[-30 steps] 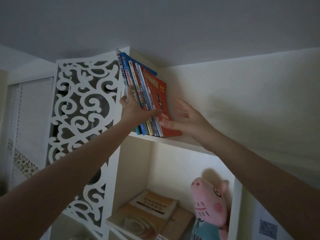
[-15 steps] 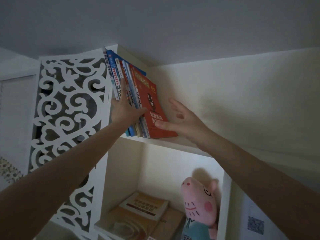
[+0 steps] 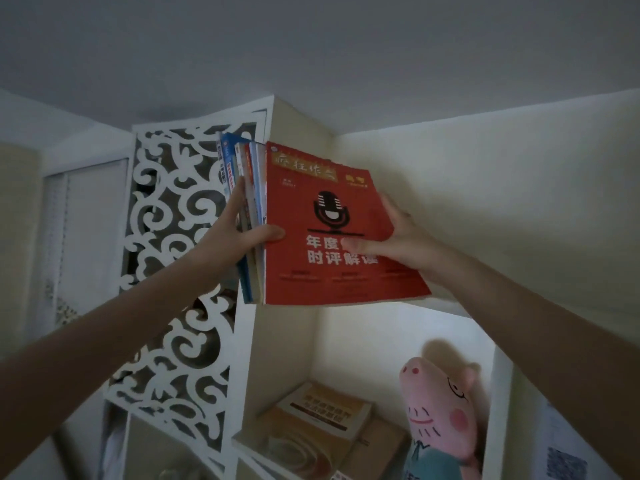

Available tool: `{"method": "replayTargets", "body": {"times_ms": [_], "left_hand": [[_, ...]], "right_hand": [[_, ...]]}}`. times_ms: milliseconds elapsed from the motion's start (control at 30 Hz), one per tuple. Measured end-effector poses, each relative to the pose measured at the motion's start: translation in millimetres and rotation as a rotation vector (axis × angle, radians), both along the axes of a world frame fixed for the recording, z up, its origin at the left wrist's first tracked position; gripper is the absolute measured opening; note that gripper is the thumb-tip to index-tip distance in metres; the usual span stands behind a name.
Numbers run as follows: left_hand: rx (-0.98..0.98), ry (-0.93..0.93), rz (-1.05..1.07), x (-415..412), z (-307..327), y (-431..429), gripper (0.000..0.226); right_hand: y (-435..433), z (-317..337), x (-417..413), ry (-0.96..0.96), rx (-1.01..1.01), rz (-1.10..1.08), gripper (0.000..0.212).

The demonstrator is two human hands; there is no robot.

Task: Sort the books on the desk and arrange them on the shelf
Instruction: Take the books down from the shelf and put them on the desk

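Observation:
Several books (image 3: 247, 188) stand upright on the top shelf board (image 3: 446, 308) of a white bookcase, against its left side panel. The outermost is a red book (image 3: 322, 271) with a black microphone on its cover, facing me. My left hand (image 3: 239, 237) grips the spines of the standing books, fingers behind them and thumb on the red cover's left edge. My right hand (image 3: 394, 237) holds the red book's right edge, thumb across the cover and fingers behind.
A white panel with carved scrollwork (image 3: 173, 258) forms the bookcase's left side. In the compartment below lie stacked books (image 3: 322, 414) and a pink pig plush toy (image 3: 440, 407). The wall (image 3: 502, 202) and the ceiling are close above.
The books have gone from leaning left to standing upright, and the red cover now faces me. My right hand has closed onto the red book's right edge. The view has come closer.

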State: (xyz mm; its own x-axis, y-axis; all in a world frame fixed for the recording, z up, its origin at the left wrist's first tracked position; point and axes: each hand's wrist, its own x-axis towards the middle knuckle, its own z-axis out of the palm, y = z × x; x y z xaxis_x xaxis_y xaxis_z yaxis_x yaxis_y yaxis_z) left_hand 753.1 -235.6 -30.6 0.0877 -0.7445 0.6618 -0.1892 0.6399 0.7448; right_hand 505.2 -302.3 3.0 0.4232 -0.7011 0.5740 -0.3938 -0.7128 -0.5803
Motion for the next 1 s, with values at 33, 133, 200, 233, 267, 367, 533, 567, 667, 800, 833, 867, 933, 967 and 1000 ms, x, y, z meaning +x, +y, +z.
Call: {"method": "replayTargets", "body": {"times_ms": [33,133,200,233,267,367,533,567,667,800,833,867,933,967,1000], "left_hand": [[0.012,-0.01,-0.015,5,-6,3,0.097],[0.058,-0.027,-0.07,20,-25,7,0.114],[0.072,-0.027,-0.067,26,-34,9,0.115],[0.065,-0.022,-0.067,27,-38,10,0.112],[0.051,-0.015,-0.071,27,-40,11,0.108],[-0.004,-0.001,-0.098,27,-43,16,0.107],[-0.093,-0.029,-0.112,19,-42,36,0.096],[-0.112,-0.045,-0.11,17,-42,41,0.094],[-0.14,-0.094,-0.14,16,-41,53,0.094],[-0.107,-0.166,-0.208,13,-45,70,0.099],[-0.095,-0.16,-0.224,11,-48,73,0.098],[-0.083,-0.151,-0.235,8,-52,76,0.097],[-0.053,-0.15,-0.26,0,-62,81,0.095],[-0.037,-0.152,-0.275,-3,-67,84,0.093],[-0.022,-0.144,-0.289,-7,-73,87,0.091]], "right_hand": [[5,1,1,-0.018,0.039,0.035,0.101],[7,1,1,-0.078,0.136,0.197,0.083],[9,-2,6,-0.096,0.147,0.223,0.099],[11,-4,9,-0.111,0.161,0.23,0.101],[13,-7,11,-0.135,0.174,0.241,0.098],[14,-12,13,-0.199,0.199,0.243,0.097],[20,-18,11,-0.27,0.355,0.258,0.128],[22,-20,9,-0.266,0.305,0.259,0.126],[34,-32,3,-0.32,0.167,0.263,0.124],[63,-55,-8,-0.382,0.067,0.273,0.129],[73,-62,-11,-0.389,0.041,0.274,0.129],[81,-68,-15,-0.394,0.013,0.269,0.128],[98,-79,-23,-0.408,-0.014,0.258,0.127],[106,-84,-27,-0.417,-0.014,0.25,0.128],[113,-89,-32,-0.423,-0.014,0.242,0.13]]}}
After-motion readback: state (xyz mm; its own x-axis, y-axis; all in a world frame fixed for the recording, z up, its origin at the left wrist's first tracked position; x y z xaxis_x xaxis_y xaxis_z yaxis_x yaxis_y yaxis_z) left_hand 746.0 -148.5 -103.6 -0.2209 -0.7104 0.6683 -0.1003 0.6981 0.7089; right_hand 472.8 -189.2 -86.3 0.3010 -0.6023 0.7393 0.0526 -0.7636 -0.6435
